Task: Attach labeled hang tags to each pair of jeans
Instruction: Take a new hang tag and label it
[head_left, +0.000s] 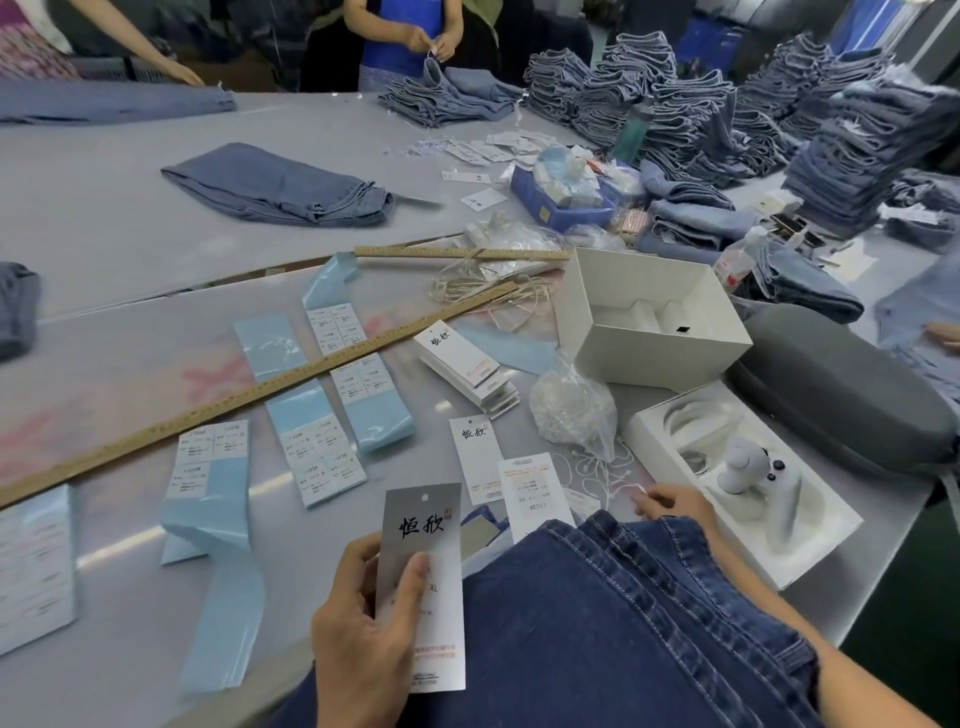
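Note:
My left hand (363, 629) grips a white hang tag (427, 525) with black brush characters, thumb pressed on its face. Dark blue jeans (613, 623) lie at the near table edge under my right forearm. My right hand (672, 506) reaches past the jeans and pinches a thin white string (597, 467) from a loose tangle on the table. Two more tags (475, 447) lie flat just beyond the jeans. A stack of tags (462, 364) sits farther back.
Blue sticker strips with size labels (322, 452) and two wooden rulers (249, 395) lie left. A plastic bag of strings (571, 410), open white boxes (649, 317), a grey case (841, 400) sit right. Folded jeans piles (857, 130) stand at back; other people work across the table.

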